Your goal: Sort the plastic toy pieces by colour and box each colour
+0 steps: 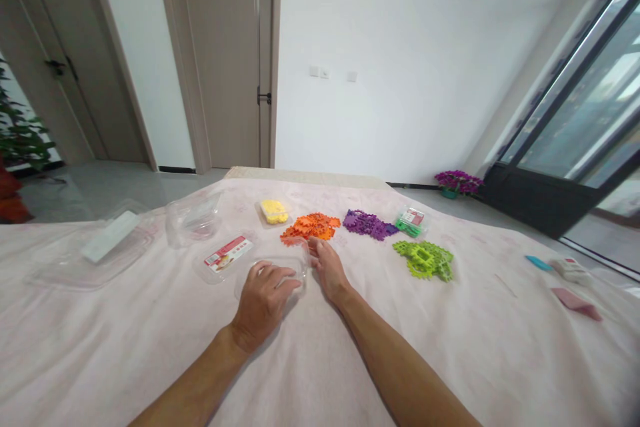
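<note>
In the head view a clear plastic container (pixel 270 265) lies before me, partly covered by my hands. My left hand (pixel 267 297) rests over its near left part, fingers bent over the plastic with the thumb pointing right. At its right end, the fingers of my right hand (pixel 326 267) close around the raised clear edge; the fingertips are partly hidden. Just beyond sits a pile of orange gear-like plastic pieces (pixel 315 225). A clear lid with a red and white label (pixel 229 255) lies flat to the left of my left hand.
Purple pieces (pixel 369 224) and lime green pieces (pixel 425 260) are heaped to the right. Yellow pieces (pixel 274 211) and green pieces (pixel 410 227) sit in clear boxes. More clear containers (pixel 195 220) stand left. A pink cloth (pixel 577 303) and blue item (pixel 539 263) lie far right.
</note>
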Motion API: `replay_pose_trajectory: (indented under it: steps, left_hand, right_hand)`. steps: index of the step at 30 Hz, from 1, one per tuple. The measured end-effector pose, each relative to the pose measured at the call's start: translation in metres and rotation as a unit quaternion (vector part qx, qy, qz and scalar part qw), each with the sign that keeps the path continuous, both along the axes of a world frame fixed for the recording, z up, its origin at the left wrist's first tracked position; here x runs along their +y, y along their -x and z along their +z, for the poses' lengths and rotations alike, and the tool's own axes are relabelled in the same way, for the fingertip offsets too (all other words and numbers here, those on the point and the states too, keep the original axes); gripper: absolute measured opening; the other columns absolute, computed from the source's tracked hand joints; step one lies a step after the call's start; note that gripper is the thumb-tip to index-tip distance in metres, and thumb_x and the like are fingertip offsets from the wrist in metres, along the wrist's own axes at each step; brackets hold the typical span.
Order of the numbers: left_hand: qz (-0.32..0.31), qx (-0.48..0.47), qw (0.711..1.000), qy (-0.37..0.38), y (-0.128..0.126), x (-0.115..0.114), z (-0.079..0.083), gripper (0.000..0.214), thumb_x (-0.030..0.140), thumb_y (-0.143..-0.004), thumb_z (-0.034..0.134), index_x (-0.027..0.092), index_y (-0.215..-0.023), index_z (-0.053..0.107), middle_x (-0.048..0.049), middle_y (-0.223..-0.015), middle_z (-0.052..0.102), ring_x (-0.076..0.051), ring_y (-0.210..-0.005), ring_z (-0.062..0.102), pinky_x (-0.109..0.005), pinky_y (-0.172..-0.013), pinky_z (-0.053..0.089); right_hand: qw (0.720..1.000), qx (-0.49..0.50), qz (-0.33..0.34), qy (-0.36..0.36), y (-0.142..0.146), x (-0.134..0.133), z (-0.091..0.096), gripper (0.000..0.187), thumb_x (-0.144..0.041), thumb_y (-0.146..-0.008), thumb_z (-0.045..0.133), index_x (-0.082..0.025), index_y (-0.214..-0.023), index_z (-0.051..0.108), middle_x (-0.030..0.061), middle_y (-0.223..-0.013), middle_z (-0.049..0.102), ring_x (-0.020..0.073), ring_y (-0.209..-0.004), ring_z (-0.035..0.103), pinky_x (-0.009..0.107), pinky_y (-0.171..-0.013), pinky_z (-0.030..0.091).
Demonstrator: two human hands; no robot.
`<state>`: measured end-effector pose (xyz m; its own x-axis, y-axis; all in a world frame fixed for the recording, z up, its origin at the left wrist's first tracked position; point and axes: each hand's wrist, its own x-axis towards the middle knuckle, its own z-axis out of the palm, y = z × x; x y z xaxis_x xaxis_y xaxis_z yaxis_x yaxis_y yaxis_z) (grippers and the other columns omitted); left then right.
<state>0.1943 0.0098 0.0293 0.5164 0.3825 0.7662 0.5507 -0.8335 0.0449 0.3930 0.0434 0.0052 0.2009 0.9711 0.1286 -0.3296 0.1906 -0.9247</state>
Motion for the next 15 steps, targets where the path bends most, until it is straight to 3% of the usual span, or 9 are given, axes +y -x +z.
replay_pose_trajectory:
  steps: [4, 7, 10, 12, 13, 15]
  left_hand:
    - [-0.061, -0.025, 0.998, -0.009, 0.000, -0.001, 0.003, 0.026, 0.005, -0.089, 0.053, 0.024, -0.096, 0.069, -0.0029, -0.109, 0.074, -0.019, -0.101, 0.065, -0.046, -0.105, 0.038]
    - [-0.043, -0.074, 0.996, 0.000, 0.012, 0.006, 0.004, 0.025, 0.006, -0.088, 0.053, 0.024, -0.097, 0.067, -0.0035, -0.115, 0.072, -0.020, -0.109, 0.064, -0.050, -0.111, 0.034]
    - [0.003, -0.197, 0.979, 0.058, 0.025, 0.020, -0.002, 0.019, 0.019, -0.091, 0.056, 0.024, -0.104, 0.068, -0.0053, -0.119, 0.070, -0.022, -0.114, 0.062, -0.051, -0.113, 0.035]
    - [0.035, -0.331, 0.931, 0.148, 0.033, 0.033, -0.007, 0.024, 0.031, -0.093, 0.055, 0.022, -0.112, 0.067, -0.0078, -0.124, 0.067, -0.024, -0.121, 0.059, -0.049, -0.112, 0.038]
    - [0.045, -0.404, 0.890, 0.209, 0.037, 0.040, -0.009, 0.030, 0.036, -0.093, 0.054, 0.021, -0.116, 0.066, -0.0085, -0.126, 0.067, -0.025, -0.122, 0.059, -0.047, -0.111, 0.040]
    - [0.030, -0.529, 0.775, 0.344, 0.044, 0.054, -0.010, 0.041, 0.045, -0.091, 0.054, 0.019, -0.122, 0.063, -0.0092, -0.125, 0.067, -0.025, -0.121, 0.061, -0.046, -0.110, 0.043]
  right_hand:
    - [0.998, -0.064, -0.002, 0.001, 0.002, 0.000, -0.003, 0.038, -0.047, -0.080, 0.071, -0.025, -0.110, 0.070, 0.0066, -0.116, 0.068, 0.0205, -0.101, 0.061, 0.033, -0.086, 0.047]
    - [0.994, -0.105, -0.009, -0.001, 0.005, 0.000, -0.004, 0.035, -0.041, -0.080, 0.069, -0.023, -0.109, 0.070, 0.0060, -0.110, 0.070, 0.0197, -0.095, 0.061, 0.032, -0.083, 0.047]
    - [0.990, -0.122, -0.065, 0.015, 0.001, 0.003, -0.006, 0.030, -0.040, -0.082, 0.061, -0.020, -0.102, 0.071, 0.0060, -0.104, 0.071, 0.0198, -0.090, 0.062, 0.032, -0.078, 0.048]
    - [0.980, -0.152, -0.128, 0.014, -0.006, 0.007, -0.008, 0.025, -0.033, -0.080, 0.060, -0.020, -0.097, 0.072, 0.0055, -0.100, 0.072, 0.0206, -0.091, 0.062, 0.033, -0.081, 0.048]
    - [0.971, -0.178, -0.157, 0.007, -0.010, 0.009, -0.009, 0.024, -0.029, -0.078, 0.060, -0.020, -0.096, 0.072, 0.0054, -0.099, 0.072, 0.0210, -0.093, 0.062, 0.034, -0.084, 0.048]
    - [0.948, -0.245, -0.202, -0.011, -0.019, 0.013, -0.012, 0.026, -0.021, -0.076, 0.057, -0.020, -0.098, 0.071, 0.0062, -0.103, 0.072, 0.0218, -0.098, 0.062, 0.035, -0.092, 0.047]
